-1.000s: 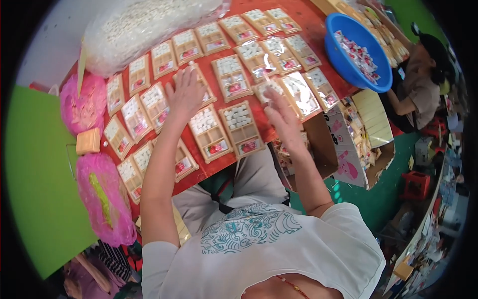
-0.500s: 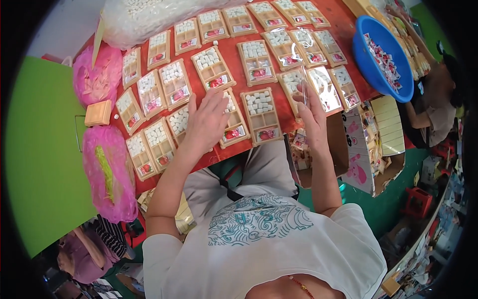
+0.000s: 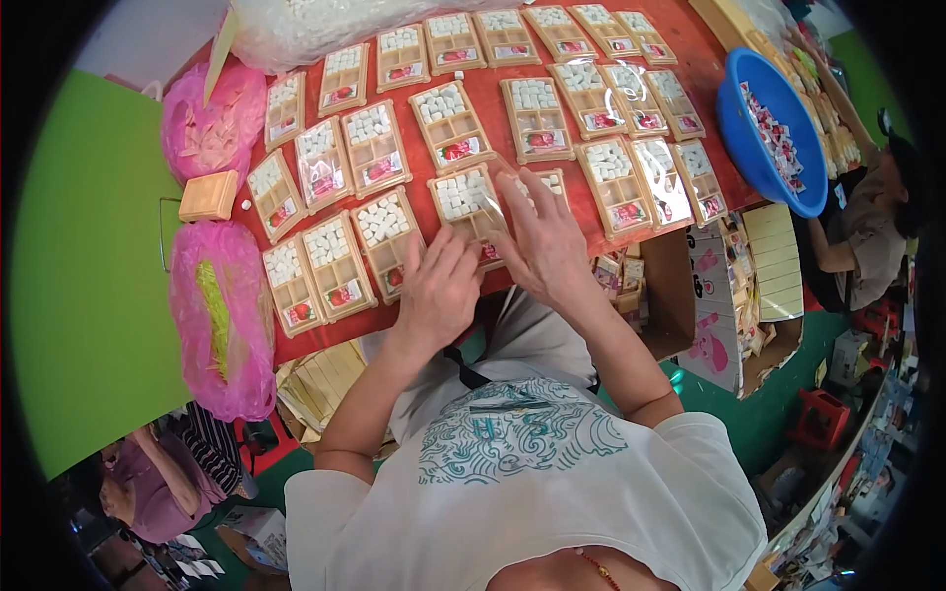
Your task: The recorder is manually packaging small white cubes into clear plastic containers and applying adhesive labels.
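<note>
My left hand [image 3: 439, 291] rests at the near left edge of a tan compartment tray [image 3: 463, 196]. The tray's top section holds white cubes, and a red strawberry-print packet shows beside my fingers. Over its right side reaches my right hand [image 3: 547, 241], its fingers stretched and spread, thumb toward the tray. Partly beneath that hand lies another tray [image 3: 551, 181], mostly hidden. My left fingers are bent and apart, their tips on or close to the tray; the thumb is hidden. A glossy edge, perhaps clear film, runs along the tray near my right fingers.
Similar filled trays [image 3: 378, 148] stand in rows on the red tabletop [image 3: 394, 94]. A blue basin [image 3: 731, 108] of small packets is at right. Pink bags [image 3: 225, 384] and a tan lidded box [image 3: 208, 197] lie left. A co-worker [image 3: 867, 231] sits at far right.
My right hand has moved left from the trays on the right to the middle tray. My left hand has shifted nearer, down to that tray's near edge. The view has moved slightly.
</note>
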A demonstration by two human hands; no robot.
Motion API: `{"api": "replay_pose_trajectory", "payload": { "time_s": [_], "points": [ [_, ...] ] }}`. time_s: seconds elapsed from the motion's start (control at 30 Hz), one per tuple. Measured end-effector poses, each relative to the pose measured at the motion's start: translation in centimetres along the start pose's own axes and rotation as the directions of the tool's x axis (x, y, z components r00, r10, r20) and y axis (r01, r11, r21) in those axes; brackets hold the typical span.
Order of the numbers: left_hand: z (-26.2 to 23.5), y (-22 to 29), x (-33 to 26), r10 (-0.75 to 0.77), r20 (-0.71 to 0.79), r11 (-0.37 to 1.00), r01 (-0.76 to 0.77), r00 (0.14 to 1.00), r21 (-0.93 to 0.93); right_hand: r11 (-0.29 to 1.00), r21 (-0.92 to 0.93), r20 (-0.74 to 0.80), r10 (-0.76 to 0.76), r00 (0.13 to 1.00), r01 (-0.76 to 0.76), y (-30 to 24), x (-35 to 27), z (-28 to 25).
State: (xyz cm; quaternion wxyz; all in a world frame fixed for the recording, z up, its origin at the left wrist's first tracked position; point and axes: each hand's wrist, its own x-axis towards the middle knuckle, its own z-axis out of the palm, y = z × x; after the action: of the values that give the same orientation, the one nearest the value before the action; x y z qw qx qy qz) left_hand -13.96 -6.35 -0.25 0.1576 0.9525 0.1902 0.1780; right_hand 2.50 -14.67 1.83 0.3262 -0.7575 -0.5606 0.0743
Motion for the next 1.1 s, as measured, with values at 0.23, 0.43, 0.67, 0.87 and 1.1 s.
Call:
{"api": "replay_pose_trajectory", "payload": {
  "time_s": [0.23, 0.43, 0.67, 0.87, 1.1],
  "points": [
    [1.5, 0.8, -2.1, 0.072, -0.057, 0.997, -0.072, 0.996, 0.008, 0.952, -0.303, 0.075, -0.006, 0.997, 0.028, -2.3, 0.8, 2.9],
    [1.3, 0.3, -3.7, 0.113, -0.132, 0.988, -0.126, 0.985, -0.091, 0.906, -0.421, 0.055, -0.031, 0.998, 0.051, -3.1, 0.3, 3.7],
    [0.0, -0.8, -4.4, 0.02, -0.258, 0.973, -0.078, 0.966, -0.218, 0.888, -0.458, 0.034, -0.038, 0.999, 0.05, -3.4, -1.1, 4.6],
    [-0.5, -1.3, -1.5, 0.053, -0.253, 0.986, -0.091, 0.966, -0.141, 0.876, -0.476, 0.031, -0.063, 0.998, 0.07, -3.1, -2.2, 4.7],
    [1.6, -1.0, 2.6, 0.062, -0.093, 0.988, -0.075, 0.994, -0.133, 0.928, -0.369, -0.057, -0.085, 0.995, 0.058, -2.8, -3.6, 2.2]
  ]
}}
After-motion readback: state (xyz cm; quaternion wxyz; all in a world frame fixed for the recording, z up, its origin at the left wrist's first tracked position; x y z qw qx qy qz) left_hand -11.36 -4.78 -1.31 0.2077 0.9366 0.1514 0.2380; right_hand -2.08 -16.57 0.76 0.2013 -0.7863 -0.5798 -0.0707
